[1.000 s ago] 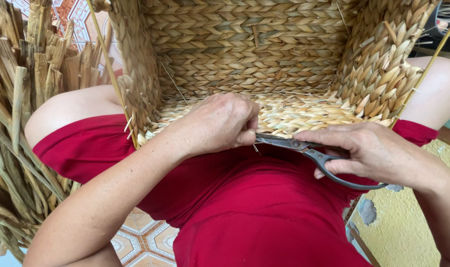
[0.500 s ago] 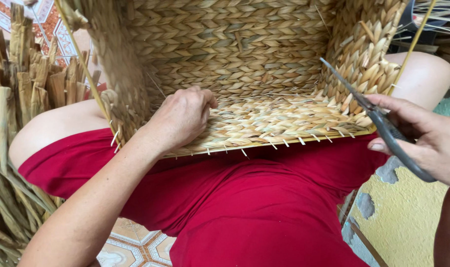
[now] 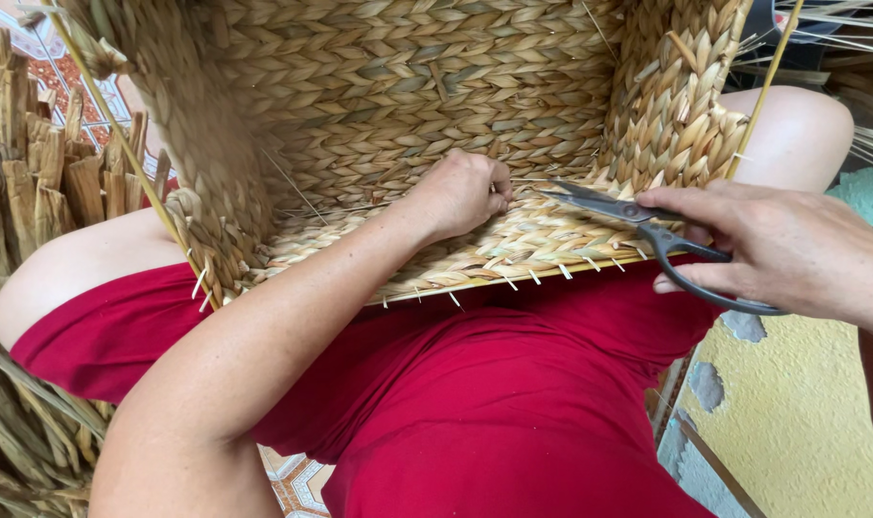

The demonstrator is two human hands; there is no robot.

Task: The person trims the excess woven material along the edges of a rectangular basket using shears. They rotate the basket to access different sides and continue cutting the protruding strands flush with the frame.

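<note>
while the left hand (image 3: 460, 192) pinches a straw end inside the woven straw basket (image 3: 407, 105), the right hand (image 3: 781, 249), gripping dark metal scissors (image 3: 647, 230) with blades nearly closed, might nick the left fingers (image 3: 499, 187) if it slips.

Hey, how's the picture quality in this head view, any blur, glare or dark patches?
Head view: soft, even daylight, no glare; the left hand, the scissors in the right hand and the basket floor are sharp; the basket's near left wall looks smeared; the top right corner is dim.
</note>
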